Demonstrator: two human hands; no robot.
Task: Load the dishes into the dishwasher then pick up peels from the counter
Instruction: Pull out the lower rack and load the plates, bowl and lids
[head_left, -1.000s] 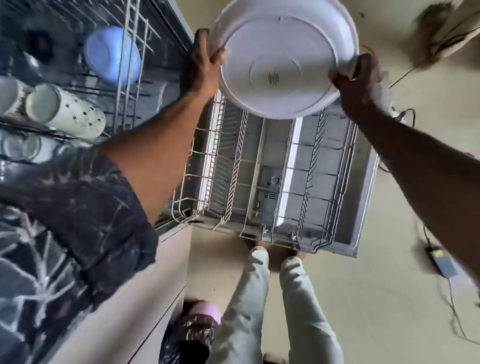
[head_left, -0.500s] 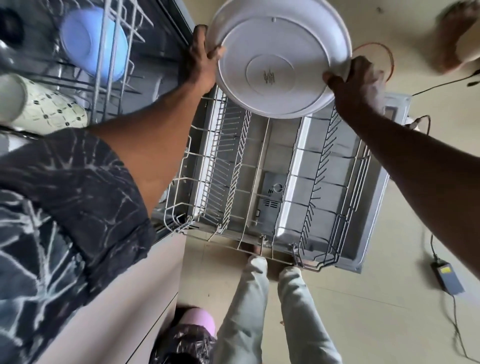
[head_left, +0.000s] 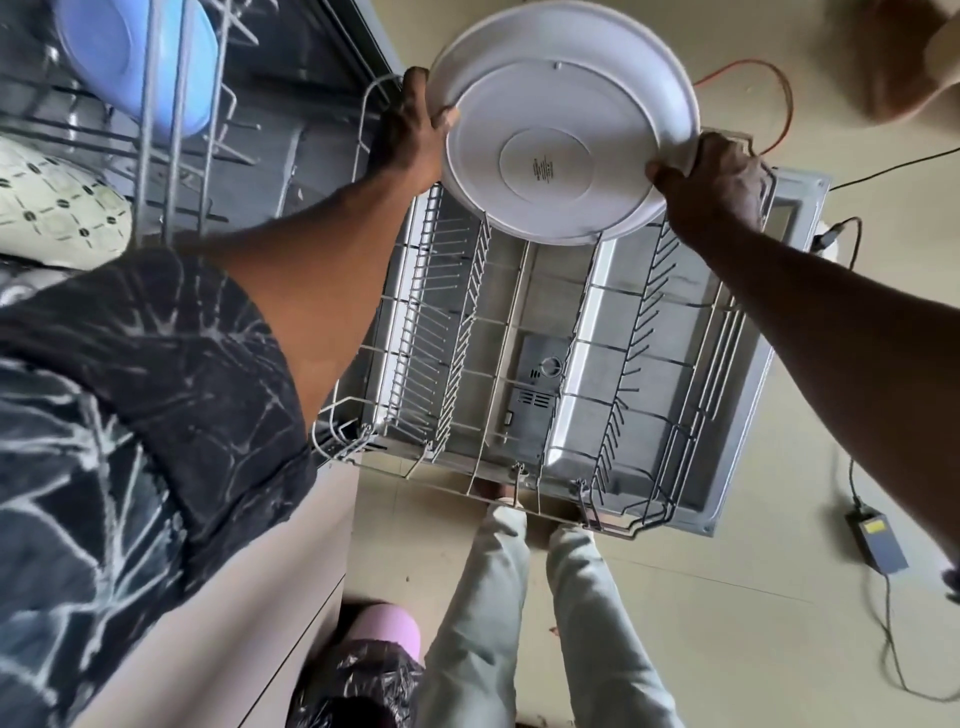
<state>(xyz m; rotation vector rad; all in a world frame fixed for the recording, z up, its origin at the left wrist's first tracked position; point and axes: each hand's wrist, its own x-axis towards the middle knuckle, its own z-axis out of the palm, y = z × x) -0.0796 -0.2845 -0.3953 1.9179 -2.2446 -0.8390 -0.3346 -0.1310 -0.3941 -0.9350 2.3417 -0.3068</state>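
Both hands, left hand (head_left: 410, 135) and right hand (head_left: 711, 182), grip round white plastic plate (head_left: 561, 124) above bare lower wire rack (head_left: 519, 364). Upper rack loaded; plate unplaced, peels likely still pending.

Your plate (head_left: 561, 124) at twelve o'clock is plain white with a small dark mark. At ten o'clock the bowl (head_left: 130, 57) is pale blue, and the mug (head_left: 52, 208) under it is cream with dark diamonds. Your sleeve (head_left: 130, 415) at nine o'clock is black with white crackle lines.
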